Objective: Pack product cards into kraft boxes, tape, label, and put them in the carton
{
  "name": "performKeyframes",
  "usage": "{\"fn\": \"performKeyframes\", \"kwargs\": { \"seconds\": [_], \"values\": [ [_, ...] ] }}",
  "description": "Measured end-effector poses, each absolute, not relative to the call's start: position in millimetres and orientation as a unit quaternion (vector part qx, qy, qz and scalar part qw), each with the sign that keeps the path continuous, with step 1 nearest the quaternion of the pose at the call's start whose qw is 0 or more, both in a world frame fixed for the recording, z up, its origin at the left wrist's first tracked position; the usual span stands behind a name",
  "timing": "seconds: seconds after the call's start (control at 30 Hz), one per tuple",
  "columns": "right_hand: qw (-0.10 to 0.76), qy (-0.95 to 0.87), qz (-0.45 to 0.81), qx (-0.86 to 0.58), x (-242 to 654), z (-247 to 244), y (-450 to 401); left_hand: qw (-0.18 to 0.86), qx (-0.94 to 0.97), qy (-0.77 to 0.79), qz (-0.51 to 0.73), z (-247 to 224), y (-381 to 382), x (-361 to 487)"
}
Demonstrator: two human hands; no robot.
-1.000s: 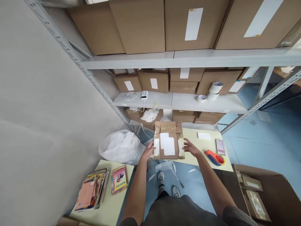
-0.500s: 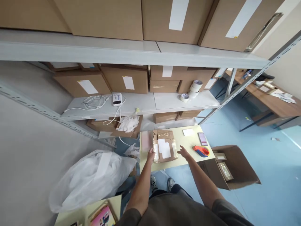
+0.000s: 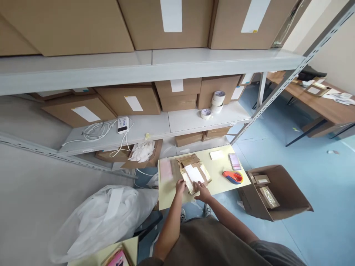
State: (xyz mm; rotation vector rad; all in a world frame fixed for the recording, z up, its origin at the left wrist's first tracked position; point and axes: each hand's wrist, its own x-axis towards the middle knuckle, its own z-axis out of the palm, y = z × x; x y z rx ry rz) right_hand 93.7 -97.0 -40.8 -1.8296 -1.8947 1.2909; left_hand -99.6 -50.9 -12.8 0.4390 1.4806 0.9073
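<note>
A flat cardboard parcel point(image 3: 205, 172) with white labels and shiny tape lies turned at an angle on the pale yellow table point(image 3: 169, 195). My left hand point(image 3: 181, 187) is closed on its near left corner. At the near edge, my right hand point(image 3: 203, 192) grips the parcel, fingers on top and thumb low by the edge. To the right on the table rests an orange and blue tape dispenser point(image 3: 232, 177). Behind it are a white card point(image 3: 216, 154) and a blurred purple stack point(image 3: 235, 162).
A shelf point(image 3: 191, 123) with boxes, tape rolls point(image 3: 217, 101) and a cabled white device point(image 3: 123, 125) rises behind the table. An open carton point(image 3: 294, 192) holding small parcels stands on the floor at right. A large translucent bag point(image 3: 108, 218) bulges at left.
My right hand has moved left from beside the parcel onto its near edge. The parcel has turned at an angle. The camera view has shifted and tilted.
</note>
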Motion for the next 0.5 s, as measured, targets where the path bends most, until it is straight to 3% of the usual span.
{"fn": "performKeyframes", "kwargs": {
  "seconds": [0.07,0.3,0.4,0.5],
  "values": [
    [0.126,-0.651,0.413,-0.625,102.2,-28.9,-92.5,0.587,0.191,0.659,0.429,0.7,-46.2,-73.0],
    [0.334,-0.555,0.419,-0.636,187.4,8.9,-65.8,0.541,0.293,0.63,0.474,43.4,-16.9,-31.4],
    [0.361,-0.537,0.445,-0.619,228.5,23.2,-52.1,0.462,0.307,0.669,0.495,58.1,9.1,-51.7],
    [0.362,-0.547,0.463,-0.596,257.3,32.8,-44.8,0.451,0.339,0.676,0.473,73.2,38.6,-70.8]
  ]
}}
